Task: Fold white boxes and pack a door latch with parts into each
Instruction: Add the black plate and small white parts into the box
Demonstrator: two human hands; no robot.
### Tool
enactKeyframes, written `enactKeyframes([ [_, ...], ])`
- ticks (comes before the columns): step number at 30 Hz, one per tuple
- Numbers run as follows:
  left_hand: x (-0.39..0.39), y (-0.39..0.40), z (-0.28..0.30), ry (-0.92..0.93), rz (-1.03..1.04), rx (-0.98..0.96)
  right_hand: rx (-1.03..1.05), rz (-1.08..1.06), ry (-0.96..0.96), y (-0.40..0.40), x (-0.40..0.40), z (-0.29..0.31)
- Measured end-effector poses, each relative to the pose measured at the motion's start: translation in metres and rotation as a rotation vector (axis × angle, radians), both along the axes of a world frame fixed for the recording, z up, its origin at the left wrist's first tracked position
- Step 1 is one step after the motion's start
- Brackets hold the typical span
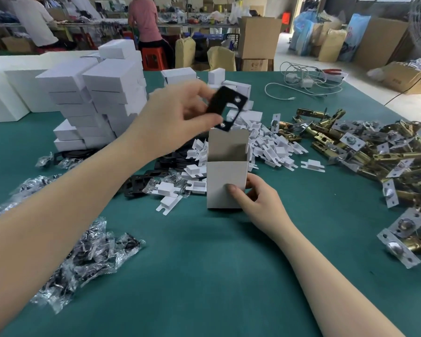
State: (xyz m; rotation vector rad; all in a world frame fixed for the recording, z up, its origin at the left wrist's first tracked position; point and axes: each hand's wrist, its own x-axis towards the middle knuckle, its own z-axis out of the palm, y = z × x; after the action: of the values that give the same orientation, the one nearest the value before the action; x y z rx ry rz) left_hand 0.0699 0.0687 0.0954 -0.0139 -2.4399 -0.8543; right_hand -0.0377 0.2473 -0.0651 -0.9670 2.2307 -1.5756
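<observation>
Head view, bare green tabletop [204, 276] lay open near the person, piles crowding left, right and behind, white box [225, 186] stood upright mid-table, top flaps open, right hand [255, 197] gripping its side, left hand [180, 115] pinching a black plate [225, 107] just above the opening.

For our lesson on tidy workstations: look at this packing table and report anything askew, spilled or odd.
Nothing looks damaged. The parts lie in loose heaps, not bins: brass latches on the right, white plastic pieces in the middle, bagged screws on the left. The stack of folded boxes leans unevenly.
</observation>
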Motion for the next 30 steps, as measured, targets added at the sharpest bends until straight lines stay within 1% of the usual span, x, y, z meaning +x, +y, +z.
enactKeyframes([
  [4,-0.013,0.01,0.01,-0.278,-0.026,-0.425,0.007,-0.015,-0.016,0.0,0.0,0.0],
  [5,-0.016,0.011,0.009,-0.317,-0.011,-0.492,0.008,-0.012,-0.019,0.001,0.0,0.001],
  [7,-0.022,0.012,0.004,-0.355,0.029,-0.55,0.012,-0.009,-0.024,0.001,0.0,0.0],
  [9,-0.026,0.013,-0.001,-0.337,0.061,-0.525,0.01,-0.013,-0.025,0.0,-0.001,0.0],
  [12,-0.026,0.01,-0.003,-0.217,0.117,-0.311,0.011,-0.012,-0.018,0.0,-0.001,-0.001],
  [13,-0.027,0.009,-0.003,-0.183,0.142,-0.268,0.012,-0.01,-0.017,0.0,-0.001,-0.001],
  [15,-0.027,0.008,-0.006,-0.189,0.191,-0.317,0.013,-0.009,-0.017,0.0,-0.002,-0.002],
  [18,-0.026,0.008,-0.014,-0.34,0.157,-0.401,0.017,-0.009,-0.01,0.0,-0.002,-0.001],
  [19,-0.026,0.009,-0.016,-0.359,0.143,-0.396,0.017,-0.004,-0.008,0.001,-0.001,-0.001],
  [24,-0.026,0.006,-0.023,-0.304,0.144,-0.304,0.018,-0.012,-0.014,0.0,-0.002,-0.002],
  [30,-0.027,0.006,-0.023,-0.459,0.085,-0.367,0.01,-0.01,-0.01,0.0,-0.002,-0.002],
])
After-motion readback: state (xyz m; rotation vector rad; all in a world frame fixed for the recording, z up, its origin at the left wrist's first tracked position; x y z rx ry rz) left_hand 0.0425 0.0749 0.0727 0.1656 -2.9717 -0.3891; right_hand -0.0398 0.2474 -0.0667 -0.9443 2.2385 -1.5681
